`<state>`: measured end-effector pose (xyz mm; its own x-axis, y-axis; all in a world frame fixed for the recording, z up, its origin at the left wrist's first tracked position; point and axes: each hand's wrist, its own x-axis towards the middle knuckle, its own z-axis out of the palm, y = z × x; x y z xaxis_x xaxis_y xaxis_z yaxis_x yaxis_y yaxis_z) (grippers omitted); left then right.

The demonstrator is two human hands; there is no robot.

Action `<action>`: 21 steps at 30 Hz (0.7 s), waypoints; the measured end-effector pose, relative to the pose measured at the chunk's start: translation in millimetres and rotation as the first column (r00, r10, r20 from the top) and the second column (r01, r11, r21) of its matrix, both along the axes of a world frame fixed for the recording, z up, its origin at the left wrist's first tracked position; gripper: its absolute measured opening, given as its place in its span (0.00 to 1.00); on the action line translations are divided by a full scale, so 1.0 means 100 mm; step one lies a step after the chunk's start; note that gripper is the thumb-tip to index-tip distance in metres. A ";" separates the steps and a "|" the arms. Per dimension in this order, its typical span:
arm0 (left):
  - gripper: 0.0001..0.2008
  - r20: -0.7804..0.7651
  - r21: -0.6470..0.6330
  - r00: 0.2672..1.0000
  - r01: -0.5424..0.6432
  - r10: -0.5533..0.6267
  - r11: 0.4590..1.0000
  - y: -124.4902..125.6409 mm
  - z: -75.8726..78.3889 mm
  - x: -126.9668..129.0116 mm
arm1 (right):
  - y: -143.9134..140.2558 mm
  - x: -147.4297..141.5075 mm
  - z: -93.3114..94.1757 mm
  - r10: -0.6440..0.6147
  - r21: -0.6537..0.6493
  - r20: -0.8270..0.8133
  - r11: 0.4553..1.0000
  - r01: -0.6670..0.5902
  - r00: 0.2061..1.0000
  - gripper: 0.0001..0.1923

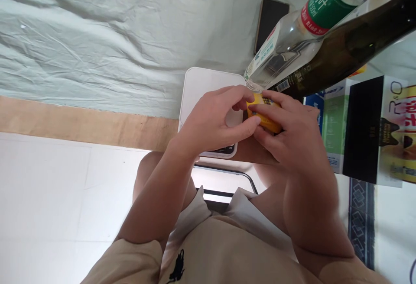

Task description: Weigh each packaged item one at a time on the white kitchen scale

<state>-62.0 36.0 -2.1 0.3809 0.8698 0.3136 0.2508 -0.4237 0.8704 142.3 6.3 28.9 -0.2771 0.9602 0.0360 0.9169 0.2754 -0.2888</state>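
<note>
A small yellow package (265,113) with dark printing is held between my two hands, just right of a white kitchen scale (208,80). My right hand (289,124) wraps it from the right, its fingers over the top. At the package's left end, my left hand (224,117) has its thumb and curled index finger closed in a pinch against it. Part of the package is hidden by my fingers. The left hand and wrist hang over the scale and hide much of its surface; a bit of its dark display (224,150) shows at the front edge.
A clear bottle (286,46) with a green and red label and a dark glass bottle (351,50) stand behind my right hand. A phone (271,20) lies on the pale cloth (113,37). Several boxes, including a black box (362,128), stand at the right edge.
</note>
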 end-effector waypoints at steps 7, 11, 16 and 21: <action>0.09 0.189 -0.076 0.982 0.022 -0.007 0.997 -0.03 0.06 0.03 | -0.12 -0.03 0.04 0.188 0.412 -0.182 0.906 -0.099 0.965 0.13; 0.07 0.326 -0.127 0.939 -0.070 0.108 0.989 -0.05 0.05 -0.05 | -0.10 -0.27 -0.10 0.203 0.450 -0.256 0.891 -0.069 0.945 0.10; 0.20 0.273 -0.015 0.910 -0.321 0.313 0.947 0.04 -0.12 -0.22 | -0.03 -0.62 -0.25 0.140 0.253 -0.195 0.963 -0.088 0.971 0.16; 0.29 0.224 0.046 0.864 -0.472 0.452 0.880 0.09 -0.19 -0.33 | -0.03 -0.69 -0.33 0.149 0.194 -0.203 0.975 -0.109 0.968 0.16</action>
